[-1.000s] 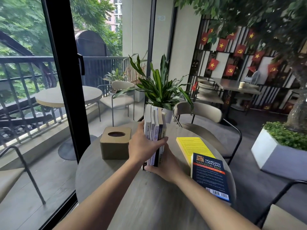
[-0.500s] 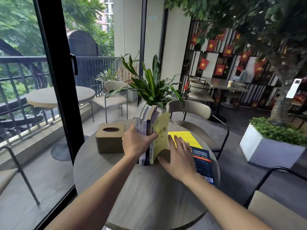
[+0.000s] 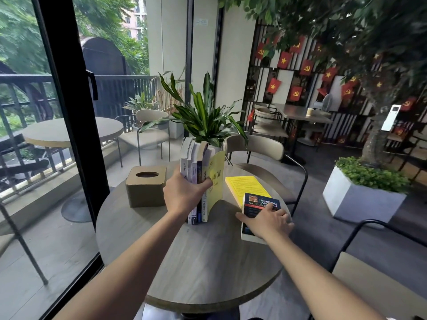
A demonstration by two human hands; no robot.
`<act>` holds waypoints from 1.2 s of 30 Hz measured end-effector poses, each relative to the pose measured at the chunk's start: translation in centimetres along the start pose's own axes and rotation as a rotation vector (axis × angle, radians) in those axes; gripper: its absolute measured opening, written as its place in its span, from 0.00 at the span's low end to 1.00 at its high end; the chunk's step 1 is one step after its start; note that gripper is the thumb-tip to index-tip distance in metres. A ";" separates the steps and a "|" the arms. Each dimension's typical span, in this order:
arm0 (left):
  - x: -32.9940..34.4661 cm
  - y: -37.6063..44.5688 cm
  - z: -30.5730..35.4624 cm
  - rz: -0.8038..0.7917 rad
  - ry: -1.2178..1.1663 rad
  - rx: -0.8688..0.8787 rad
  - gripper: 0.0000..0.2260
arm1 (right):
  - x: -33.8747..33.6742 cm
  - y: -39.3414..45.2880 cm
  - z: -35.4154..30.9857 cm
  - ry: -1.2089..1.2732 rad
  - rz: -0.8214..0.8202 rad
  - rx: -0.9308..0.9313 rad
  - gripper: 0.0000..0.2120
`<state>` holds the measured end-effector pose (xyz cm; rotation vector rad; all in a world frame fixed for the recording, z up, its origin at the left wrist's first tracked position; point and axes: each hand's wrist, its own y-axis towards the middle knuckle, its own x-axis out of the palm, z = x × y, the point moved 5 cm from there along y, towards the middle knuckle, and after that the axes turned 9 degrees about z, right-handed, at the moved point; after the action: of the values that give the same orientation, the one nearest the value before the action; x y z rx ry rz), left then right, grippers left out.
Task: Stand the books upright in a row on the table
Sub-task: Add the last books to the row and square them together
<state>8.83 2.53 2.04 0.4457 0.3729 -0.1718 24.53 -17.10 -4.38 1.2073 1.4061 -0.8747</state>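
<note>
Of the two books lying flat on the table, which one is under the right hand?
The dark blue book, nearer the person; the right hand rests on it. The yellow book behind lies untouched.

Upright books mid-table; tissue box left, two flat books right.

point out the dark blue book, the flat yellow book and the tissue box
dark blue book [image 3: 254,204], head view, upper cover
flat yellow book [image 3: 245,184], head view, cover middle
tissue box [image 3: 143,194], head view, front wall

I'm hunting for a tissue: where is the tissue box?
In the head view, the tissue box sits on the table's left side, just left of the upright books and the left hand.
</note>
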 end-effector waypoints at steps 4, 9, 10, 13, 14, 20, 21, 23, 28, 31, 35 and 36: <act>-0.2 0.0 0.0 0.005 -0.003 0.015 0.24 | -0.2 1.1 1.0 0.187 -0.023 0.166 0.75; -0.1 0.1 -0.1 -0.014 -0.011 0.030 0.25 | 3.0 5.1 3.1 0.518 0.040 0.188 0.66; 0.0 0.1 -0.1 -0.018 -0.014 0.035 0.26 | 2.2 4.8 2.9 0.579 0.058 0.173 0.60; 0.0 0.1 -0.2 -0.017 -0.013 0.054 0.26 | -2.6 1.7 0.8 0.718 0.157 0.131 0.34; 0.1 0.1 -0.3 -0.016 -0.010 0.063 0.27 | -3.7 1.3 0.1 0.750 0.206 0.099 0.29; 0.1 -0.6 -1.4 -0.021 0.020 0.070 0.35 | -5.1 -0.4 -3.6 0.984 0.339 -0.010 0.21; 0.2 -0.7 -1.9 -0.043 0.019 0.071 0.37 | -4.8 -0.4 -4.2 0.999 0.333 -0.023 0.21; 0.5 -1.1 -3.0 -0.120 0.030 0.078 0.41 | -4.0 -0.4 -5.3 1.012 0.317 -0.058 0.21; 1.3 -1.9 -5.1 -0.263 0.017 0.088 0.52 | -2.0 -0.4 -7.5 1.092 0.214 -0.118 0.19; 1.6 -2.0 -5.5 -0.268 -0.014 0.100 0.54 | -1.6 -0.3 -8.8 1.166 0.122 -0.179 0.17; 2.0 -1.9 -5.7 -0.270 -0.031 0.092 0.56 | -1.9 -0.7 -10.2 1.198 -0.012 -0.275 0.19; 2.2 -1.8 -5.8 -0.275 -0.031 0.088 0.57 | -2.0 -0.9 -10.6 1.189 -0.032 -0.304 0.20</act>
<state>8.56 3.31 -4.33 0.4772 0.3967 -0.4629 20.98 -7.66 -0.44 1.5175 2.3626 0.1671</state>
